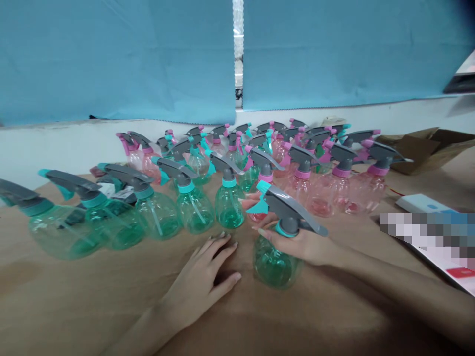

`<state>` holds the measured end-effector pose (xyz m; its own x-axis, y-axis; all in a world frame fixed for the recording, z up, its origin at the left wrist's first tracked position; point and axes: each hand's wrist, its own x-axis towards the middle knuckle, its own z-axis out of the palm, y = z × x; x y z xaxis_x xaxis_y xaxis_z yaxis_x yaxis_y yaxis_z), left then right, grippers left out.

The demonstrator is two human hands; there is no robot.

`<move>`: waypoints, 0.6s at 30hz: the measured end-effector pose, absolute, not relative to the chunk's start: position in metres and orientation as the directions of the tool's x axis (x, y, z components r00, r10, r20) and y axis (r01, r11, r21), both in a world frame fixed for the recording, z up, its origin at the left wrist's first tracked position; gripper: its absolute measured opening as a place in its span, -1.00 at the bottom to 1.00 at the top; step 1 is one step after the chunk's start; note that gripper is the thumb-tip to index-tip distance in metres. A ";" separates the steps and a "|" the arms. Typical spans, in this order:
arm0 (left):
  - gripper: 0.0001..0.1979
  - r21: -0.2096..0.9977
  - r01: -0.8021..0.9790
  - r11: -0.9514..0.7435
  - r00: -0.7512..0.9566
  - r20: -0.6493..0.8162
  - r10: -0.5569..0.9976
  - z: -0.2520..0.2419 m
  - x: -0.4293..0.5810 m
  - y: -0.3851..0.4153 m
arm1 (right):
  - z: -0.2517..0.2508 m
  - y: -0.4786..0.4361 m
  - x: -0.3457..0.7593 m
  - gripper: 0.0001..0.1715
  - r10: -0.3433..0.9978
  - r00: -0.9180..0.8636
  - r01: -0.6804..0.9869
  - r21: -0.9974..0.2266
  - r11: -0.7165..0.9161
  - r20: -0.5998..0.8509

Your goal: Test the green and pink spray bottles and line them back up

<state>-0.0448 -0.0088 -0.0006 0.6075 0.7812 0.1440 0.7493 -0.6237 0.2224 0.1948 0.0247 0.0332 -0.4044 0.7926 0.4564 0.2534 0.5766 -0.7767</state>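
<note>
My right hand (297, 244) grips a green spray bottle (276, 267) around its neck, below a grey trigger head with a turquoise nozzle and collar. The bottle is upright, close to the tabletop; whether it touches the wood I cannot tell. To its left, my left hand (208, 272) rests on the wooden table (141, 296) with its fingers spread and nothing in them. Just beyond my left fingertips stands another green spray bottle (230, 207), the nearest in a row of similar green ones. Pink spray bottles (322, 195) stand behind my right hand.
Several more green and pink spray bottles (215, 138) crowd the back of the table. An open cardboard box (426, 148) lies at the back right, with a white box (426, 202) in front of it. Blue cloth (118, 59) hangs along the wall.
</note>
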 end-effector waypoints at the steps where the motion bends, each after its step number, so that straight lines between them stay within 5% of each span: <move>1: -0.51 0.222 0.750 -0.623 0.607 0.142 0.782 -0.001 -0.045 -0.009 | 0.035 0.024 0.195 -0.93 0.789 -0.407 0.250 -0.774 0.582 0.461; 18: -0.52 0.222 0.748 -0.625 0.606 0.156 0.780 -0.002 -0.045 -0.009 | 0.052 0.017 0.194 -0.88 0.793 -0.428 0.198 -0.811 0.550 0.434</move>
<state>-0.0452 -0.0086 -0.0017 0.6056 0.7804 0.1557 0.7484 -0.6251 0.2218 0.1939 0.0168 0.0518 -0.4277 0.7932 0.4335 0.1976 0.5501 -0.8114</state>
